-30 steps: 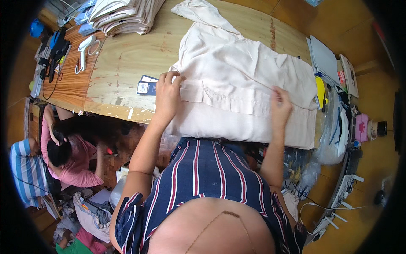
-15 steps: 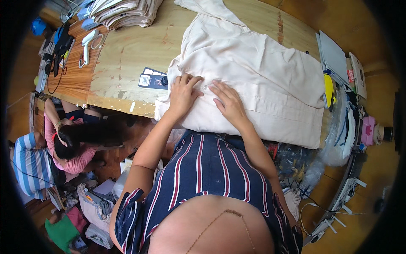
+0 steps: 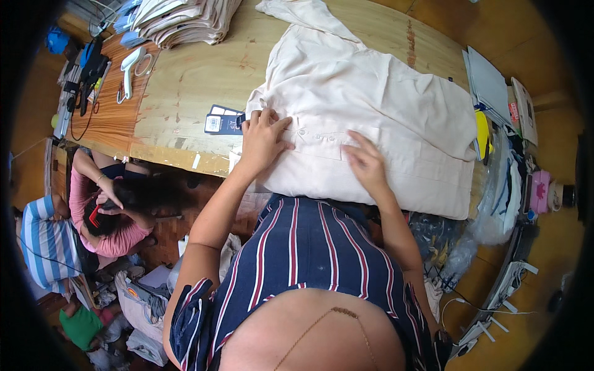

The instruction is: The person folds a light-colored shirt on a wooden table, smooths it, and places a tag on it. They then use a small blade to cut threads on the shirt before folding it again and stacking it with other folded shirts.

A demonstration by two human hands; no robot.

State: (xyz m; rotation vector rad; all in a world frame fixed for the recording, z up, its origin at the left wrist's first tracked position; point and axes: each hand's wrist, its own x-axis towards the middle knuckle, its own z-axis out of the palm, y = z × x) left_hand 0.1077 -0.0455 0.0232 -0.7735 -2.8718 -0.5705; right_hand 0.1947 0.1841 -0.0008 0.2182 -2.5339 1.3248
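A cream button-up shirt [image 3: 421,117] lies on the wooden table in front of me, with small buttons along a strip across its middle. My left hand [image 3: 265,141] rests on its left part, fingers bent and apart, fingertips touching the cloth beside the dark hang tags [image 3: 221,121]. Over the buttoned strip, further right, my right hand [image 3: 367,166] is slightly blurred, its fingers apart and nothing between them. Whether its fingertips touch the cloth I cannot tell.
A stack of folded cream garments [image 3: 185,21] stands at the back left. Nearer the left edge lies a white handheld scanner [image 3: 129,67]. Flat packs [image 3: 486,77] and clear plastic bags [image 3: 495,207] are on the right. A person in a pink top [image 3: 117,229] is at the lower left.
My right hand has moved right along the shirt, uncovering several buttons. My left hand stays near the tags, almost unmoved. The person in pink has shifted their arms.
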